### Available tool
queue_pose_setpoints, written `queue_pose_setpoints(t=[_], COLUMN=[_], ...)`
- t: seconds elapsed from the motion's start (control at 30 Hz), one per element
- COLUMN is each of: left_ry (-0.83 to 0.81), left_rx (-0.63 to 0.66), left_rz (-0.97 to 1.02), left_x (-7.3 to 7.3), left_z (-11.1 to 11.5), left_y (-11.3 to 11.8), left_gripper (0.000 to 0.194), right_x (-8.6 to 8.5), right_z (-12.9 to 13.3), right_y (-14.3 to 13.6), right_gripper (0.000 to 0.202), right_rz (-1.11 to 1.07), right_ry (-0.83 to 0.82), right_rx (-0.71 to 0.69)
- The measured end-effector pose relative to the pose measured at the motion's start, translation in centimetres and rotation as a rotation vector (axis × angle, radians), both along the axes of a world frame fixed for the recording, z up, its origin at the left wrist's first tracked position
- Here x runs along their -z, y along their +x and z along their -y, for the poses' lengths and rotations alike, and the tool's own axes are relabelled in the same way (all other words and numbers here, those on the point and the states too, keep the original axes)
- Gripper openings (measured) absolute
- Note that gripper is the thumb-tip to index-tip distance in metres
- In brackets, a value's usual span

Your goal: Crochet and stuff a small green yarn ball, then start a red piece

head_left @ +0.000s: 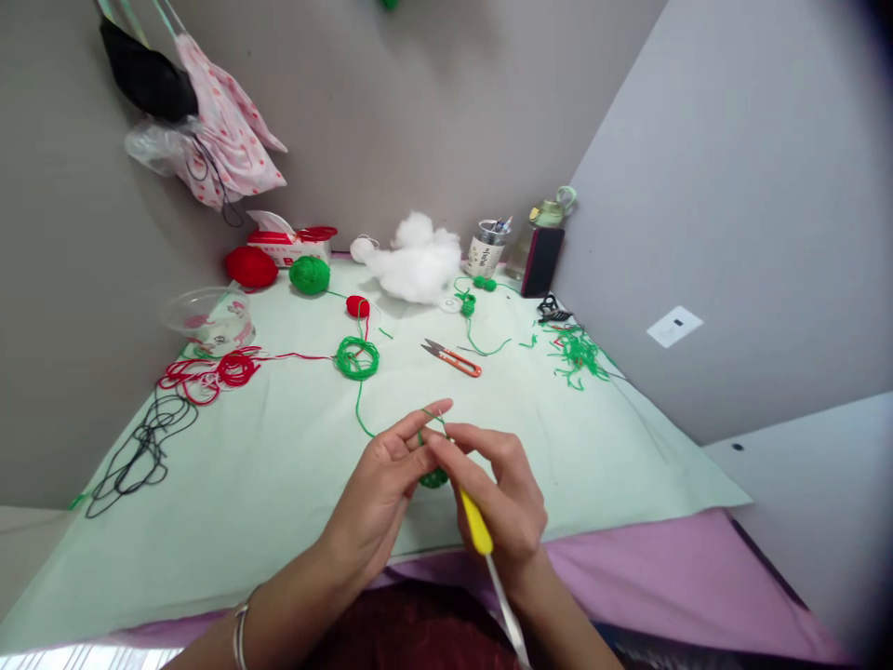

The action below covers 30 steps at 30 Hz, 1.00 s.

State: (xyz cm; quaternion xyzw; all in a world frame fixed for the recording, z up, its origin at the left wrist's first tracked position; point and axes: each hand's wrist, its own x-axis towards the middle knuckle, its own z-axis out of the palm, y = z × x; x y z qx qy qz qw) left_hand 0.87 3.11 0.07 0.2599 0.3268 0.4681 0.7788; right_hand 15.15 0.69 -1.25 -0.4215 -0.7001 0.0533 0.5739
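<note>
My left hand (382, 479) pinches a small green crochet piece (433, 478), with green yarn looped over its raised index finger. The piece is mostly covered by my fingers. My right hand (503, 489) is closed around a crochet hook (476, 523) with a yellow grip and a pale metal shaft pointing back toward me. The hook's tip meets the yarn between both hands. From my left hand the green strand runs up to a loose coil of green yarn (356, 358) on the table.
Thread snips (452, 357) lie just beyond my hands. White stuffing (419, 261), a green yarn ball (310, 274) and a red yarn ball (252, 268) sit at the back. Green scraps (580, 354) are at right, beside a phone (542, 262). A plastic bowl (209, 318) stands left, near black cord (143, 451).
</note>
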Motion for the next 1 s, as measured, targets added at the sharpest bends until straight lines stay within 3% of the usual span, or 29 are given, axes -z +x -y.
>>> queue_pose_setpoints(t=[0.1, 0.2, 0.27, 0.37, 0.43, 0.57, 0.63, 0.73, 0.87, 0.93, 1.0], left_ry=[-0.034, 0.060, 0.092, 0.014, -0.029, 0.040, 0.079, 0.094, 0.076, 0.031, -0.025], left_rx=[0.048, -0.059, -0.108, -0.006, 0.055, 0.019, 0.027, 0.004, -0.055, -0.019, 0.056], left_rz=[0.022, -0.068, -0.081, -0.007, 0.017, -0.040, -0.064, -0.097, -0.095, -0.044, 0.018], left_x=[-0.2, -0.2, -0.1, 0.1, 0.1, -0.3, -0.5, -0.3, 0.0, 0.0, -0.2], left_z=[-0.3, -0.2, 0.1, 0.2, -0.1, -0.4, -0.2, 0.2, 0.4, 0.3, 0.0], left_y=[-0.2, 0.0, 0.4, 0.4, 0.1, -0.6, -0.5, -0.1, 0.1, -0.1, -0.4], left_gripper=[0.045, 0.047, 0.053, 0.052, 0.046, 0.045, 0.052, 0.054, 0.056, 0.061, 0.057], right_x=[-0.4, -0.4, 0.0, 0.6, 0.6, -0.3, -0.6, -0.7, -0.1, 0.3, 0.5], right_z=[-0.2, -0.5, -0.5, -0.4, -0.5, -0.9, -1.1, -1.0, -0.6, -0.3, -0.3], right_y=[0.5, 0.5, 0.1, -0.1, 0.2, 0.7, 0.4, -0.2, -0.4, -0.1, 0.3], right_gripper=[0.027, 0.025, 0.026, 0.035, 0.030, 0.022, 0.018, 0.019, 0.031, 0.038, 0.038], right_rz=[-0.225, -0.394, -0.259, -0.085, -0.218, -0.613, -0.568, -0.429, -0.158, 0.011, -0.002], right_ry=[-0.100, -0.210, -0.155, 0.018, -0.042, -0.260, -0.300, -0.272, -0.105, 0.011, 0.020], right_rx=[-0.032, -0.104, -0.078, -0.001, -0.021, -0.187, -0.236, -0.200, -0.095, -0.051, -0.042])
